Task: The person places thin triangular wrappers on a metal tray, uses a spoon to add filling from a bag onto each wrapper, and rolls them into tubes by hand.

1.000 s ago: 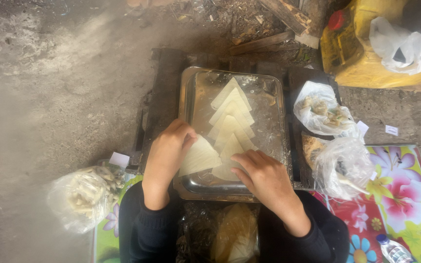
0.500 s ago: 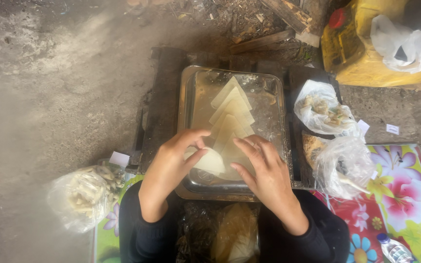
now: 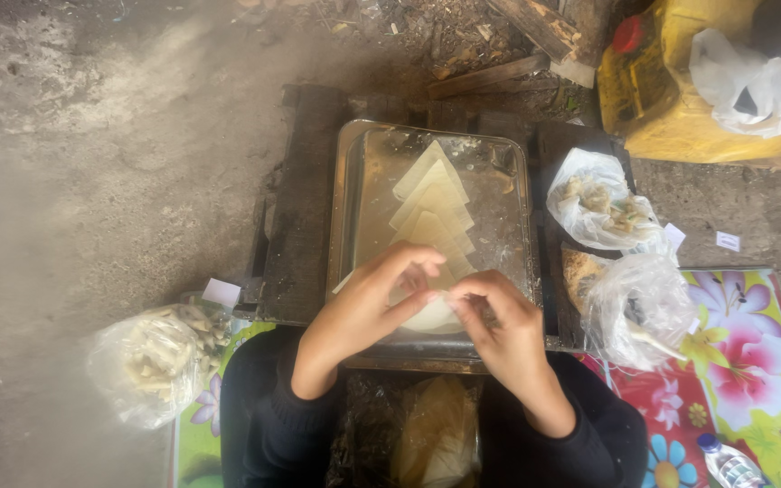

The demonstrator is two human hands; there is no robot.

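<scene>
The left hand [image 3: 368, 303] and right hand [image 3: 499, 330] meet fingertip to fingertip, pinched together on a thin pale pastry sheet [image 3: 431, 312] held just above the near end of a rectangular metal tray [image 3: 347, 208]. More triangular pale wrappers [image 3: 431, 203] lie overlapped on the tray. To fold neatly, the edges should probably be aligned before pressing. A clear plastic bag of filling [image 3: 600, 201] sits to the right.

left hand [image 3: 363, 303]: bare, black long sleeve | right hand [image 3: 503, 330]: bare, black long sleeve
</scene>
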